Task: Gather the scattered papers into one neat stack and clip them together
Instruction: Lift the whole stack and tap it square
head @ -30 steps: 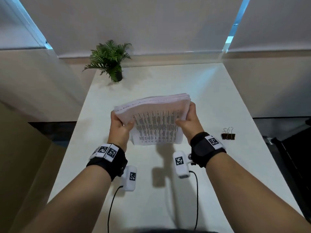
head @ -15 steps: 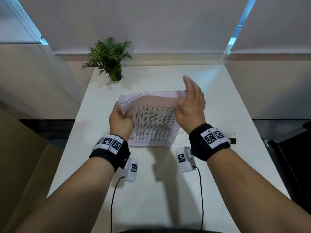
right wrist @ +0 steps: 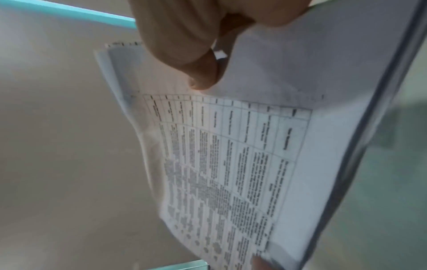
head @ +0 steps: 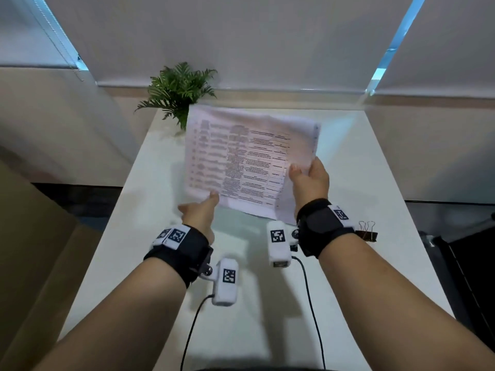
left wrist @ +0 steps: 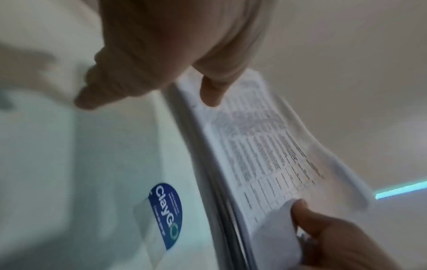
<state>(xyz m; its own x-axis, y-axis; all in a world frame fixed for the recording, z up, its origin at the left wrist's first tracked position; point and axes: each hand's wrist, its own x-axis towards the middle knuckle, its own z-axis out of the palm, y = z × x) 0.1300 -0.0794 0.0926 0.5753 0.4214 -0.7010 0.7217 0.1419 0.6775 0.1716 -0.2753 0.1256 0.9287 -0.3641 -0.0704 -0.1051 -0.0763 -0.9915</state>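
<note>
— Above the white table [head: 348, 162], what's going on with the papers [head: 249, 159]?

— They're up in the air as one stack, printed table facing the person, tilted so the lower right corner dips. The right hand [head: 309, 180] pinches the right edge, thumb [right wrist: 201, 73] pressed on the front sheet and the fingers curled behind.

— And the left hand [head: 199, 212]?

— It sits at the bottom left corner of the stack. In the left wrist view its fingers [left wrist: 110, 80] are straight and loosely spread under the edge, with the thumb on the front of the sheets; it's blurred, so I can't tell how firmly it touches.

— Where's the binder clip [head: 368, 232]?

— Lying on the table just beyond the right wrist strap, apart from the stack, handles up.

— Anything else on the table?

— A small potted fern [head: 178, 91] at the far left corner, partly behind the stack's top left corner.
</note>
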